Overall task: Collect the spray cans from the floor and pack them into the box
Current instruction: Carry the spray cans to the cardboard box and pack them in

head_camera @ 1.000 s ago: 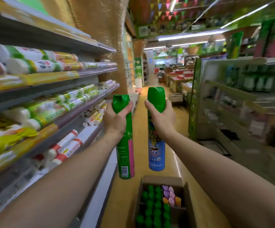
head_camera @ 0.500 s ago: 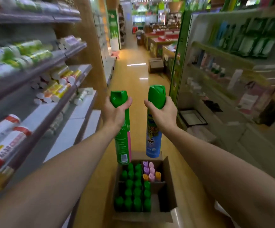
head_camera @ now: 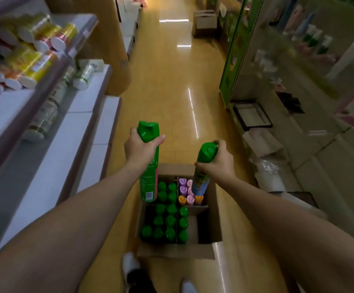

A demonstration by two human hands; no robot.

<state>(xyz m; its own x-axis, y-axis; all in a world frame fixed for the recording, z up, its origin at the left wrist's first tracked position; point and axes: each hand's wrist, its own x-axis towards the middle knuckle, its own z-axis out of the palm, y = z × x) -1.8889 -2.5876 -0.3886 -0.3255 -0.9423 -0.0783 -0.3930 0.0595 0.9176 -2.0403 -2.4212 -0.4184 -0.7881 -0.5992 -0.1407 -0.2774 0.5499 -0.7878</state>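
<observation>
My left hand (head_camera: pixel 139 150) grips a tall green spray can with a pink label (head_camera: pixel 149 178), held upright over the box's far left corner. My right hand (head_camera: pixel 218 161) holds a green-capped can with a blue label (head_camera: pixel 201 182), its base low over the pink and orange caps in the far right compartment. The open cardboard box (head_camera: pixel 213 233) stands on the floor below, divided into compartments. Several green-capped cans (head_camera: pixel 167 220) fill its left and middle. The near right compartment shows bare cardboard.
Shelves with lying cans (head_camera: pixel 23 60) and white ledges (head_camera: pixel 83 144) run along the left. A green shelf unit (head_camera: pixel 233 60) with goods, a flat tray (head_camera: pixel 251 116) and plastic bags (head_camera: pixel 267 172) line the right. Another carton (head_camera: pixel 203 22) sits far down the yellow aisle. My shoes (head_camera: pixel 130 265) stand before the box.
The view has tilted down onto the box. Both cans have come down toward it; the right one has dropped lower, close to the caps in the far right compartment.
</observation>
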